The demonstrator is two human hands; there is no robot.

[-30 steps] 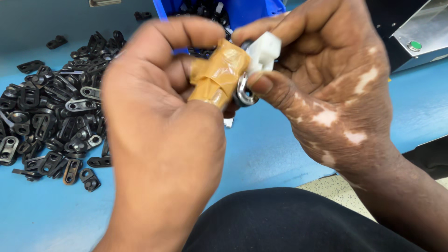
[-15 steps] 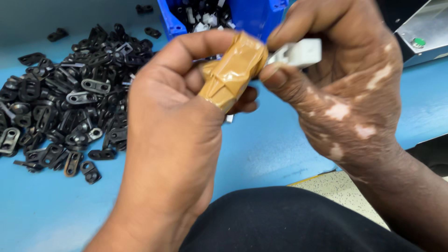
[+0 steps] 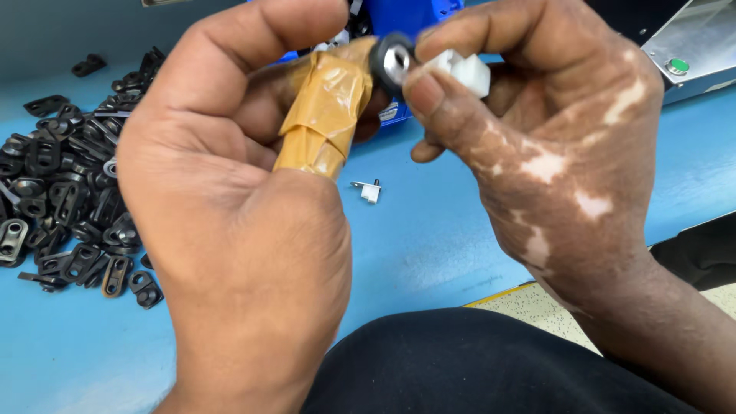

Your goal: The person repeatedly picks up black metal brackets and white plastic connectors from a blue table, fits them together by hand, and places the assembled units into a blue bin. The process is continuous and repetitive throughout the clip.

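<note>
The blue surface [image 3: 429,253] takes up most of the view, with a big heap of black metal links [image 3: 69,207] piled toward its left edge and a blue bin [image 3: 406,15] up at the far edge.

The left hand [image 3: 230,230] is closest to the camera, wrapped around something bound in tan tape [image 3: 326,115], with the grip closed tight on it. The taped piece's long axis runs from down near the palm up and to the right, so its tip points straight at the other hand.

The right hand [image 3: 552,153] sits just past that tip, thumb and fingers pinched shut on a small white plastic part [image 3: 468,70], with a dark ring with a shiny centre [image 3: 392,60] right at the tape's upper end. Ring and white part look touching, basically lined up with the taped tip.

One tiny white clip [image 3: 369,189] lies loose on the surface below the hands, mid-way across.
</note>
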